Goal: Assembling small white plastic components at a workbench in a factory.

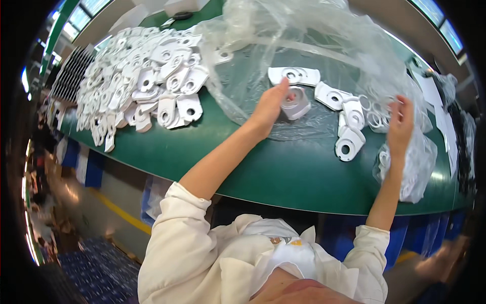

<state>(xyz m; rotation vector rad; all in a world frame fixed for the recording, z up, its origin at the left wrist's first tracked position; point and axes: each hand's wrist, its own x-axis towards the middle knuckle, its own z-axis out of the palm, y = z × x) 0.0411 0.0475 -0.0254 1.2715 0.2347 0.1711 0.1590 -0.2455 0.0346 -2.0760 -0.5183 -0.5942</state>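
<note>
My left hand point(269, 110) grips a white plastic housing point(296, 107) with a round opening, tilted above the clear plastic sheet on the table. Just beyond it lies a flat white plate part point(307, 77) with a ring-shaped hole. My right hand point(400, 126) is raised beside several loose white rings point(375, 117) at the bag's edge. Its fingers are bent and apart, and I see nothing between them. Between my hands, several white parts point(350, 143) with round holes lie in a bent row. Under my right forearm is a clear bag point(418, 162) of white pieces.
A big heap of white plastic parts point(144, 76) covers the table's left side. Crumpled clear plastic sheeting point(304, 30) spreads over the far middle and right. The green table point(273, 172) curves along its near edge. White papers point(444, 124) lie at the right.
</note>
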